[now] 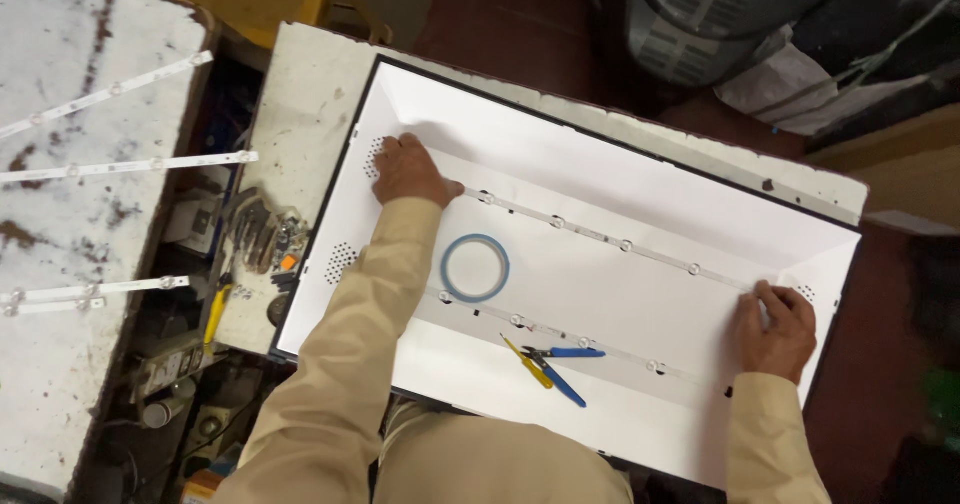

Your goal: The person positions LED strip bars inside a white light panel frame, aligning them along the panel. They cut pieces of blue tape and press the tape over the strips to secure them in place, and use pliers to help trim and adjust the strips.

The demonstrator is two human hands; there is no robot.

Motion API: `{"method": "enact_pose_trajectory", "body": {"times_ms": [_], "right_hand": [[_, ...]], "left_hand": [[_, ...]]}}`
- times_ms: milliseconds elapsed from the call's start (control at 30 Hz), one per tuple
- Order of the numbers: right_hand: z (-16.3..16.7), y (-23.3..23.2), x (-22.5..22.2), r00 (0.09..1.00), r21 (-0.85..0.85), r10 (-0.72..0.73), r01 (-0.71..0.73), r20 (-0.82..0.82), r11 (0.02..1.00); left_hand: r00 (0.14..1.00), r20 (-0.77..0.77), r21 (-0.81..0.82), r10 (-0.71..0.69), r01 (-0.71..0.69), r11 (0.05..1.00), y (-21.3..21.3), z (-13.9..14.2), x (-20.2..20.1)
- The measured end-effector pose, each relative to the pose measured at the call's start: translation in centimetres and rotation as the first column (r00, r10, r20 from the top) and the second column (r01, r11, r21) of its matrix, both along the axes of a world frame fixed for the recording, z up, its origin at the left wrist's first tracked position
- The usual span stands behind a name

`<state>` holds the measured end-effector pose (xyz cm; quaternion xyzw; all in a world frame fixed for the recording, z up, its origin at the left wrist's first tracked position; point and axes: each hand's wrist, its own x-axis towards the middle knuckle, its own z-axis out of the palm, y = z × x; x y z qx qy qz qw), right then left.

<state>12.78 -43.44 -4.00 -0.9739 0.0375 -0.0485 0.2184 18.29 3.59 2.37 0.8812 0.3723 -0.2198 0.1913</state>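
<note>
Hands flat on upper LED strip (600, 236) in white backlight tray (700, 214): left hand (408, 172) pressing far-left end, right hand (772, 329) pressing near right edge, fingers spread, clamped on nothing. Lower strip (560, 336) near front edge, tape roll (476, 267) between strips, blue cutters (555, 364) lying across lower strip. Risks: uneven pressure skewing strip, sleeve dragging cutters over LEDs.
</note>
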Motion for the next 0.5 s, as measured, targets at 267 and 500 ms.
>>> {"method": "enact_pose_trajectory", "body": {"times_ms": [267,500], "right_hand": [[-0.6,-0.2,0.2,0.995,0.081,-0.031,0.023,0.099,0.996],[-0.6,1.6,-0.1,0.973,-0.141,-0.001,0.034,0.231,0.989]], "left_hand": [[1.000,0.002,0.143,0.031,-0.031,0.989,-2.4,-2.0,3.5],[0.994,0.103,0.052,-0.041,0.035,0.998,-2.1,-1.9,-0.1]]}}
